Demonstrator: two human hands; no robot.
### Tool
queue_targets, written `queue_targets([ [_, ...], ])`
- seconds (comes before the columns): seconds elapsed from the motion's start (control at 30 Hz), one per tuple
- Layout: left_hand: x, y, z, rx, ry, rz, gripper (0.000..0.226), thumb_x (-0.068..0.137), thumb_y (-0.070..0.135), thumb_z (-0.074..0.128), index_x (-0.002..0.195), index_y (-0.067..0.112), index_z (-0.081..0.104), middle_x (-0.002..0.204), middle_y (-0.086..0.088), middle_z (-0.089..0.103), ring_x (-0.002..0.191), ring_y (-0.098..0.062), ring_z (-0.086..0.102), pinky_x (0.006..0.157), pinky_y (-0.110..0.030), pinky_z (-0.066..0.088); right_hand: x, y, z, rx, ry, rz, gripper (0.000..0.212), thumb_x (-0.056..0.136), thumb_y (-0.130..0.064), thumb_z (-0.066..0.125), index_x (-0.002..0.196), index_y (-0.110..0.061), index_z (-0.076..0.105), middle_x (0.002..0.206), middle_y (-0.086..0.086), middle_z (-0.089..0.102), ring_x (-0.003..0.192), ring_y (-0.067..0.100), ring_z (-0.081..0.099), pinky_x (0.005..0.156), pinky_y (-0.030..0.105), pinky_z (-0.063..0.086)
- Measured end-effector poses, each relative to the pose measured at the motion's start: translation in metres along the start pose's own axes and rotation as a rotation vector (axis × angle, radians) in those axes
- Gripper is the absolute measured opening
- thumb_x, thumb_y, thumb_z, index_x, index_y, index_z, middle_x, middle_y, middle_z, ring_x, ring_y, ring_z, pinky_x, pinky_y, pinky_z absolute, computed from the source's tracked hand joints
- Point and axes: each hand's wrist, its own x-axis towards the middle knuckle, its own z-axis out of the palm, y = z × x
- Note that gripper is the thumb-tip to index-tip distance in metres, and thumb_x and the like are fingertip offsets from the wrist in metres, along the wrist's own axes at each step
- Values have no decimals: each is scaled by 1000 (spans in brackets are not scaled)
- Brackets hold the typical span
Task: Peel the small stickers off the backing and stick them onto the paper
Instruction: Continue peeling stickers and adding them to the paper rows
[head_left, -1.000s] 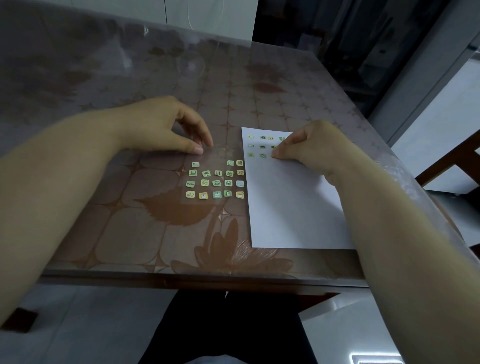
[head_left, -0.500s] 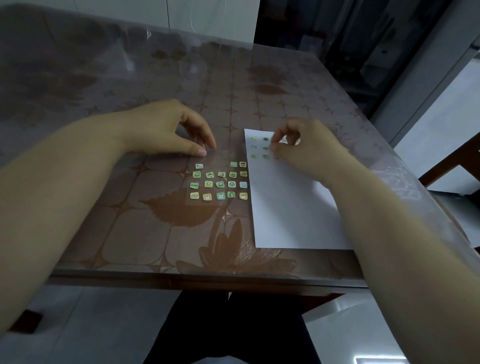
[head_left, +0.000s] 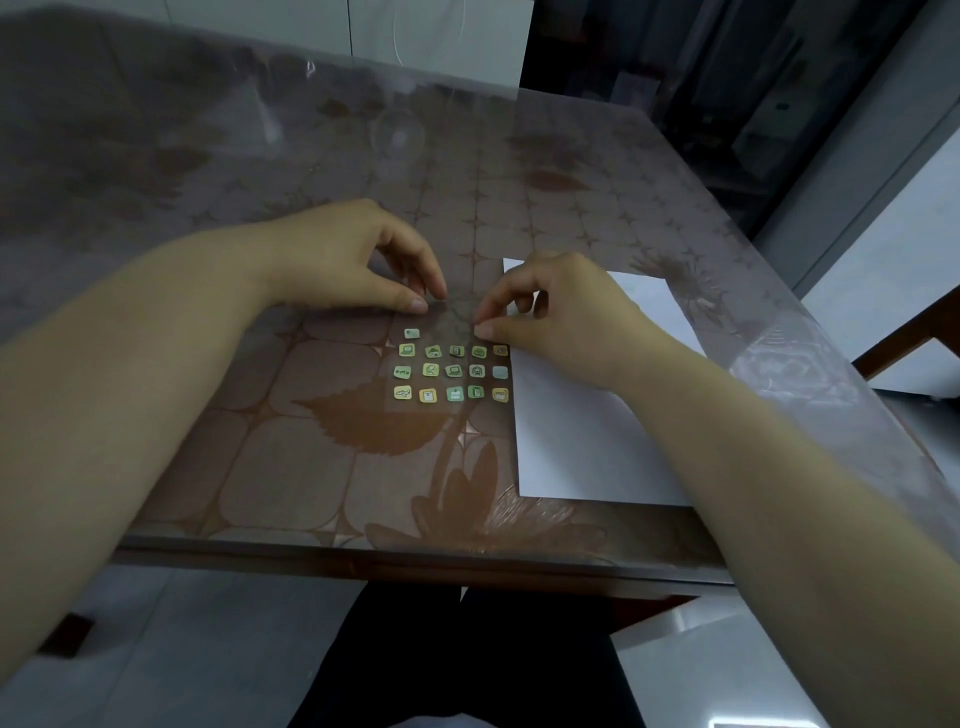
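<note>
Green stickers (head_left: 452, 371) on clear backing (head_left: 441, 332) lie just near of both hands, rows running left–right; left hand (head_left: 353, 260) presses its far edge with bent fingertips, right hand (head_left: 566, 317) (over the paper (head_left: 582, 447)) pinches at its far-right corner, catch not discernible.

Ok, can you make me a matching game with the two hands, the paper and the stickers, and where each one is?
Things
1. left hand
2. right hand
3. white paper
4. stickers

Places
A. in rows on the clear backing, between the hands
B. fingers pinch at the rows' top right corner
C. flat on the table, right of the rows
D. presses down just beyond the top left sticker

Pairs: 1-D, 2-B, 3-C, 4-A
</note>
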Motion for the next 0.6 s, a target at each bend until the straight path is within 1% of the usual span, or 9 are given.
queue_targets([
  [0.07, 0, -1, 0, 2, 4, -1, 17, 74, 24, 73, 87, 34, 69, 83, 16, 69, 91, 8, 58, 75, 3, 32, 0, 0, 1, 11, -15, 3, 4, 77, -25, 72, 77, -26, 68, 74, -10, 45, 61, 4, 43, 59, 16, 34],
  [0.17, 1, -1, 0, 5, 5, 2, 17, 73, 23, 73, 86, 34, 69, 90, 27, 64, 91, 8, 57, 73, 6, 30, -1, -4, -3, 9, -26, -3, 4, 81, -24, 68, 78, -25, 66, 72, -12, 46, 60, 3, 43, 56, 11, 33],
  [0.23, 1, -2, 0, 6, 11, 3, 17, 73, 24, 73, 85, 35, 69, 89, 26, 65, 91, 8, 57, 73, 7, 29, -4, -2, -20, 91, 77, 48, 3, 83, -21, 66, 80, -22, 68, 66, -12, 50, 52, 0, 46, 49, 6, 33],
  [0.3, 1, -2, 0, 10, 14, 6, 16, 73, 25, 73, 85, 34, 70, 88, 25, 65, 93, 7, 57, 75, 8, 28, -9, 9, -47, 230, 245, 152, 10, 84, -19, 65, 75, -25, 66, 64, -10, 56, 47, -5, 46, 47, 4, 34],
  [0.33, 1, -2, 0, 11, 12, 5, 15, 73, 25, 73, 86, 34, 70, 89, 26, 65, 93, 7, 56, 75, 9, 28, -13, 17, -59, 264, 294, 215, 12, 84, -21, 65, 73, -26, 66, 67, -8, 59, 51, -5, 47, 51, 9, 37],
  [0.37, 1, -2, 0, 13, 10, 2, 15, 73, 25, 73, 86, 34, 70, 89, 27, 64, 94, 8, 56, 74, 9, 27, -16, 25, -66, 252, 297, 280, 11, 83, -23, 65, 73, -27, 67, 71, -4, 61, 58, 2, 49, 55, 16, 39],
  [0.47, 2, -2, 1, 22, 5, -1, 15, 73, 26, 73, 85, 35, 69, 88, 31, 63, 94, 8, 55, 74, 9, 27, -17, 40, -65, 112, 132, 423, 5, 80, -28, 68, 81, -24, 72, 85, 1, 67, 68, 11, 50, 68, 25, 42],
  [0.53, 2, -2, 2, 24, 8, 2, 15, 73, 26, 73, 86, 35, 69, 89, 31, 63, 94, 8, 55, 74, 9, 27, -15, 42, -58, 83, 42, 455, 8, 79, -28, 70, 85, -24, 73, 91, -1, 69, 77, 11, 56, 72, 22, 42],
  [0.6, 1, -2, 3, 23, 10, 2, 16, 73, 27, 73, 85, 36, 69, 88, 31, 63, 93, 9, 56, 75, 7, 27, -14, 40, -56, 109, 45, 468, 8, 78, -25, 71, 86, -23, 73, 89, -2, 69, 82, 11, 58, 69, 16, 41],
])
